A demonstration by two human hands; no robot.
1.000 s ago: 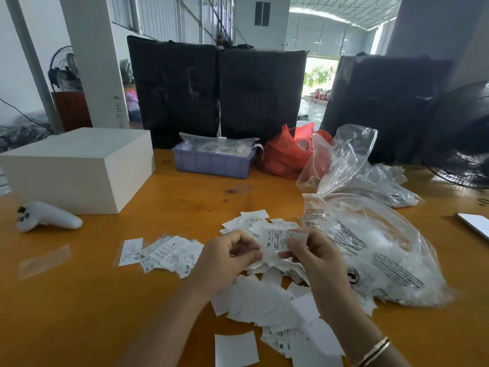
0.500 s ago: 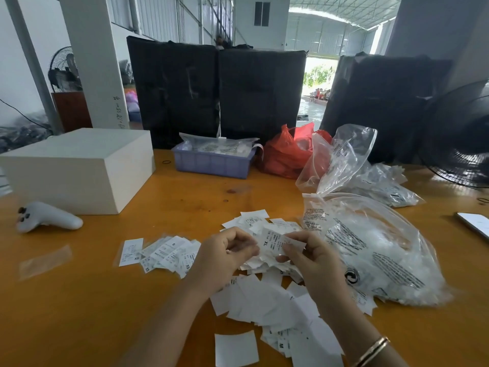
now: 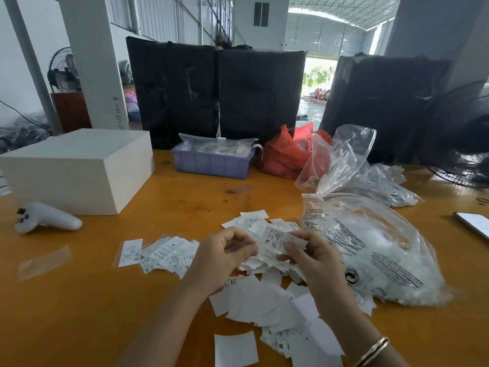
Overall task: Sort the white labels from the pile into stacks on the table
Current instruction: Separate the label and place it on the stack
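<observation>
Small print on the XL label (image 3: 277, 241) is unreadable.

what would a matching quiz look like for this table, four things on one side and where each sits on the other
Things:
1. white box
2. purple tray
3. red bag
4. phone

Places:
A. right edge of the table
B. far side, between the tray and the clear bags
C. left side, behind the white controller
D. far middle, in front of the black bundles

Pairs: 1-C, 2-D, 3-B, 4-A
</observation>
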